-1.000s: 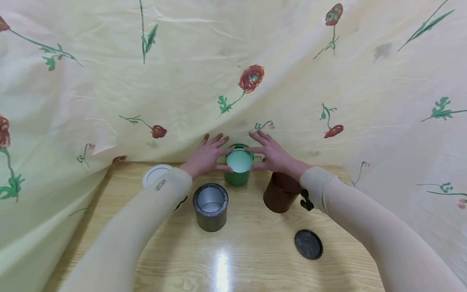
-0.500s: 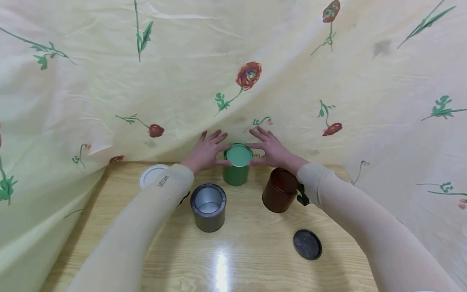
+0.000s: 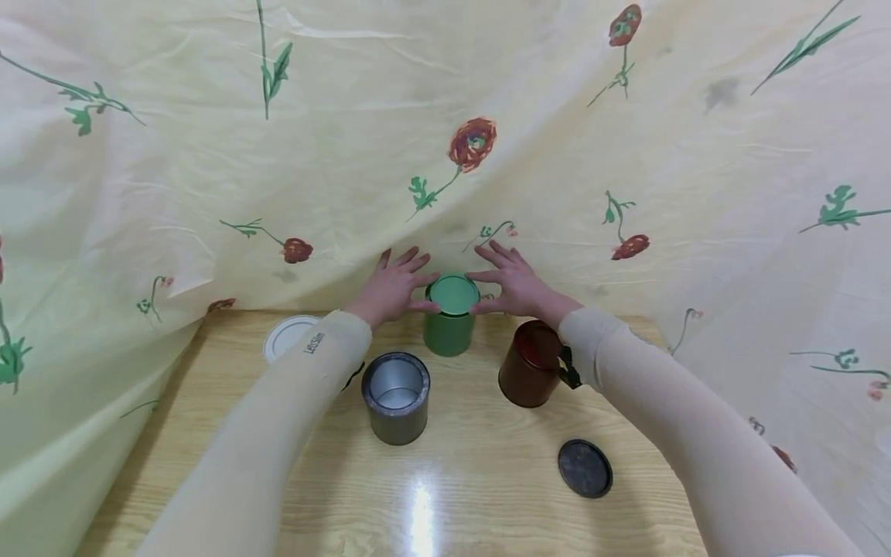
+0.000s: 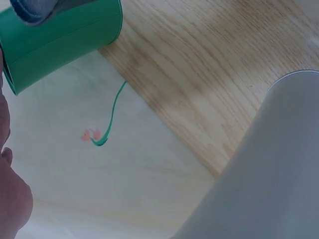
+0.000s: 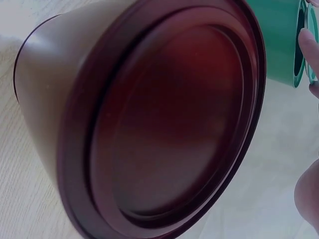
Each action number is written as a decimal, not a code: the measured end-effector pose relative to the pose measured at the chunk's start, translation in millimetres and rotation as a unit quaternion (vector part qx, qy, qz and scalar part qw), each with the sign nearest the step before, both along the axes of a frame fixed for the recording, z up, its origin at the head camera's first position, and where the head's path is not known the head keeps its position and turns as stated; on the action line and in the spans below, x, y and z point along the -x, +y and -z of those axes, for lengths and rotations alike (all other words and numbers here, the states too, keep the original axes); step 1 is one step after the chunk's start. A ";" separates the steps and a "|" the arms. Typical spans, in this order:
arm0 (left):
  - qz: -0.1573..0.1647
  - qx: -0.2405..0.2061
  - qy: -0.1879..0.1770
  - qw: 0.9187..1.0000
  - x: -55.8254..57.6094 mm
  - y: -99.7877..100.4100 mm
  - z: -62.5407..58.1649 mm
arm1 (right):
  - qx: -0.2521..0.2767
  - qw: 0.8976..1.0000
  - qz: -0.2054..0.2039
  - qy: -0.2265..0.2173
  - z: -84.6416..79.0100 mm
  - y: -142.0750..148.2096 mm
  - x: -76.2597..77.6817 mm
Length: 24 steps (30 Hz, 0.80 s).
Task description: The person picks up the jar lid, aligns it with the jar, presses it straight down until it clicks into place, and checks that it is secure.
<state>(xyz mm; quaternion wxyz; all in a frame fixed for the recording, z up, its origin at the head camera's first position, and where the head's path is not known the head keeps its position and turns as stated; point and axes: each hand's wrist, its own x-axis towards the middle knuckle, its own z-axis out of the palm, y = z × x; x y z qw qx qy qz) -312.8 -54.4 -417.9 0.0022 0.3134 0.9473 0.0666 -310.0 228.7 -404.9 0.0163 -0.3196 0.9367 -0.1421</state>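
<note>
Three cans (image 3: 397, 425), four lids (image 3: 585, 469) (and two hands (image 3: 391, 292))

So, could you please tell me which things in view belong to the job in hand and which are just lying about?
Seemingly in the job:
green lid
green canister
left hand
right hand

Apparently just lying about:
open grey canister
dark red canister
white lid
black lid
</note>
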 end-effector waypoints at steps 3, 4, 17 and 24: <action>-0.002 0.007 -0.007 1.000 -0.1 -0.9 -1.2 | -0.005 1.000 0.008 -0.007 1.0 -1.1 1.0; -0.004 0.009 -0.009 1.000 -0.2 -1.2 -1.8 | -0.006 1.000 0.010 -0.008 1.6 -1.3 1.4; -0.013 0.025 -0.034 0.999 -2.6 -1.9 -6.4 | -0.017 0.999 0.032 -0.011 5.4 -3.3 1.9; -0.023 0.032 -0.054 0.998 -3.7 1.6 -6.8 | -0.034 0.998 0.040 -0.021 2.3 -6.2 -1.2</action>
